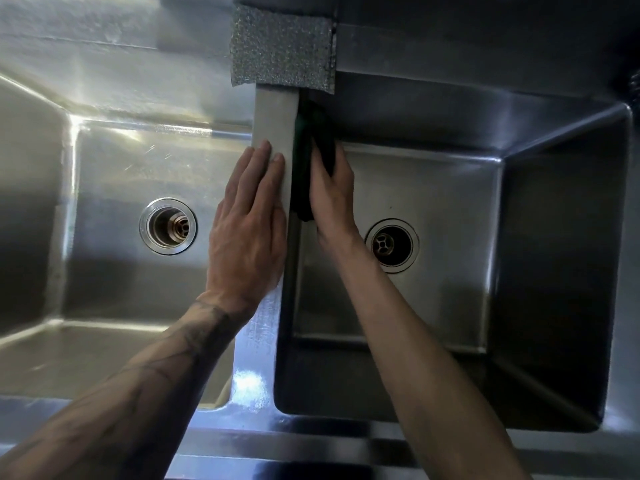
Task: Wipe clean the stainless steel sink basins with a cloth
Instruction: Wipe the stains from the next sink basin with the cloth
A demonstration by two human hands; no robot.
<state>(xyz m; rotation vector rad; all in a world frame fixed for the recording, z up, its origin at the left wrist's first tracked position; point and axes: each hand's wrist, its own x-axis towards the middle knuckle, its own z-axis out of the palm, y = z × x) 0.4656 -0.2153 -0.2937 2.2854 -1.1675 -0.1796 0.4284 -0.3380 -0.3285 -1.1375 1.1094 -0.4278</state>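
Observation:
Two stainless steel basins sit side by side: the left basin (114, 174) and the right basin (450, 202), split by a narrow steel divider (275, 116). My left hand (247, 223) lies flat on the divider with its fingers straight. My right hand (334, 192) is inside the right basin and presses a dark green cloth (308, 150) against the divider's inner wall, fingers curled round the cloth. Part of the cloth is hidden under my hand.
Each basin has a round drain, the left drain (168, 226) and the right drain (391, 244). A grey textured pad (282, 50) lies on the back ledge above the divider. The sink's front rim (311, 445) runs along the bottom.

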